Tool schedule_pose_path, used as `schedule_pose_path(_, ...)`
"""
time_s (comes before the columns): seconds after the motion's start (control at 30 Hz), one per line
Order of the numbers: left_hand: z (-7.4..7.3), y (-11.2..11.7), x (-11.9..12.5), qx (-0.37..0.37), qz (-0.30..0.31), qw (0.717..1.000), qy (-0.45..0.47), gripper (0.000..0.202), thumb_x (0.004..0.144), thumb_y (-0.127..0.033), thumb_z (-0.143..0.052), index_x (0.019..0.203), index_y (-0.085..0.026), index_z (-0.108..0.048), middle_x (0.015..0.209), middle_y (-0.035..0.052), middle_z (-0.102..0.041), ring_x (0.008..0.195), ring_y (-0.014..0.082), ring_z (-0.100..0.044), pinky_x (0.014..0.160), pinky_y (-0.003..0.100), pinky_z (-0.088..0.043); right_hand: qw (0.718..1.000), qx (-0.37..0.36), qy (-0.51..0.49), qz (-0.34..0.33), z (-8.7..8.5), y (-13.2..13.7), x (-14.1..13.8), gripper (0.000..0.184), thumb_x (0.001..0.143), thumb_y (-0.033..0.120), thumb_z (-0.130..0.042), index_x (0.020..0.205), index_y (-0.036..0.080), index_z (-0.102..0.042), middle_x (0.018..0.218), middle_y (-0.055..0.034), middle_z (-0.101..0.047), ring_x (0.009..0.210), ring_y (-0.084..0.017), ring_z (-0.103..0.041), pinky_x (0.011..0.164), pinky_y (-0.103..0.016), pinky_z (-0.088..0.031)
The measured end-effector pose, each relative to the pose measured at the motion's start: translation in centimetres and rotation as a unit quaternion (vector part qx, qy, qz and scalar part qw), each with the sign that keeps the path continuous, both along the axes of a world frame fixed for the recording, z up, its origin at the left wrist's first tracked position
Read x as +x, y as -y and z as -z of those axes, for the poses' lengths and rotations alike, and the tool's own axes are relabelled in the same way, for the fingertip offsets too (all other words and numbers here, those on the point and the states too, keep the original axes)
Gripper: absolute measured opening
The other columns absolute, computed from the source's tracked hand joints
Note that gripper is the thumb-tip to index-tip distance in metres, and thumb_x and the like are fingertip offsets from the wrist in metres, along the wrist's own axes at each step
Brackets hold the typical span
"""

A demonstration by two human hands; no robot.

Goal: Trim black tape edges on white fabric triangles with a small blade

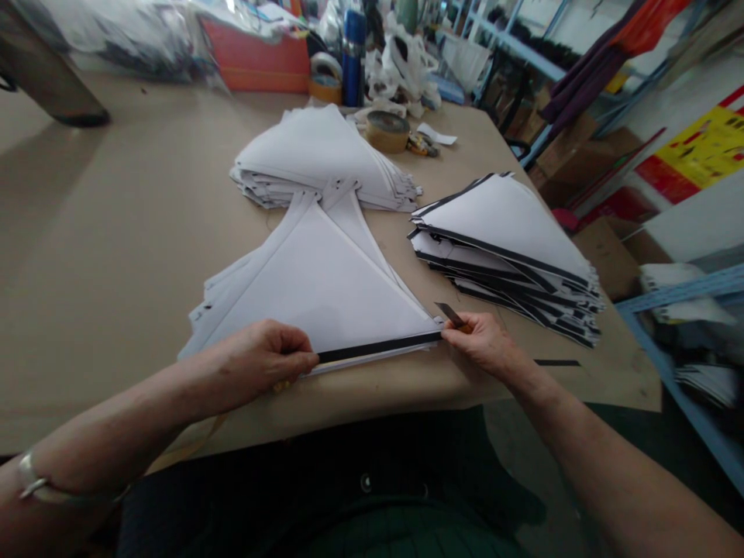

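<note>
A stack of white triangular sheets (325, 287) lies at the table's near edge. Along the top sheet's near edge runs a black strip (377, 348). My left hand (261, 360) is closed and presses down on the strip's left end. My right hand (482, 341) is closed at the strip's right end, pinching it and holding a small dark blade (450, 313).
A second white triangle pile (319, 159) lies further back. A pile with black-edged sheets (511, 248) sits to the right. A tape roll (387, 130), a blue bottle (353, 58), a red box (261, 58) and bags crowd the far edge. A short black strip piece (556, 363) lies near the table's right edge.
</note>
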State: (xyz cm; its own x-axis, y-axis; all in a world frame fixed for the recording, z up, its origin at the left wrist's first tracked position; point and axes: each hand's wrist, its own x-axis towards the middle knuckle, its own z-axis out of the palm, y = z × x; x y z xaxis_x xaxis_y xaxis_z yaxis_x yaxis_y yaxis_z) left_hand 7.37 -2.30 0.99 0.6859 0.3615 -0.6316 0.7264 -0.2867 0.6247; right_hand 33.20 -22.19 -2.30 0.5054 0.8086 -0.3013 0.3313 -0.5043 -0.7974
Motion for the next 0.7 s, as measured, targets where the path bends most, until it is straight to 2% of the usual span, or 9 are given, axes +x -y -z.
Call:
schedule_pose_path(0.23, 0.2, -0.3, 0.1, -0.025, -0.009, 1.0, -0.002, 0.026, 0.071, -0.04, -0.055, 0.063, -0.017, -0.061, 0.051, -0.0022, -0.05, 0.045, 0.0098, -0.04, 0.041, 0.018, -0.029, 0.999, 0.002, 0.035, -0.017, 0.0, -0.2, -0.3, 0.018, 0.072, 0.03, -0.054, 0.069, 0.014, -0.061, 0.06, 0.0028, -0.05, 0.058, -0.01, -0.044, 0.057, -0.023, -0.031)
schedule_pose_path(0.4, 0.0, -0.3, 0.2, -0.011, -0.001, 1.0, 0.0, 0.027, 0.072, -0.041, -0.054, 0.063, -0.017, -0.061, 0.051, -0.0024, -0.05, 0.046, 0.01, -0.04, 0.042, 0.019, -0.03, 0.994, -0.017, 0.1, -0.037, -0.2, -0.5, -0.7, 0.017, 0.074, 0.028, -0.052, 0.069, 0.014, -0.061, 0.06, 0.0026, -0.052, 0.058, -0.011, -0.045, 0.057, -0.023, -0.031)
schedule_pose_path(0.57, 0.4, -0.2, 0.2, 0.017, 0.015, 1.0, -0.001, 0.031, 0.072, -0.045, -0.053, 0.063, -0.017, -0.062, 0.054, -0.0009, -0.055, 0.051, 0.0121, -0.045, 0.046, 0.021, -0.032, 0.974, -0.07, 0.196, -0.09, -0.1, -0.7, -0.5, 0.017, 0.075, 0.026, -0.049, 0.062, 0.017, -0.056, 0.055, 0.0031, -0.05, 0.053, -0.01, -0.043, 0.054, -0.024, -0.027)
schedule_pose_path(0.7, 0.8, -0.2, 0.2, 0.036, 0.03, 0.999, 0.001, 0.033, 0.074, -0.046, -0.051, 0.065, -0.017, -0.063, 0.055, -0.001, -0.055, 0.053, 0.0126, -0.046, 0.048, 0.023, -0.032, 0.958, -0.098, 0.253, -0.098, -0.8, -0.8, 0.2, 0.018, 0.073, 0.031, -0.057, 0.061, 0.018, -0.054, 0.055, 0.0022, -0.051, 0.053, -0.011, -0.043, 0.053, -0.024, -0.027)
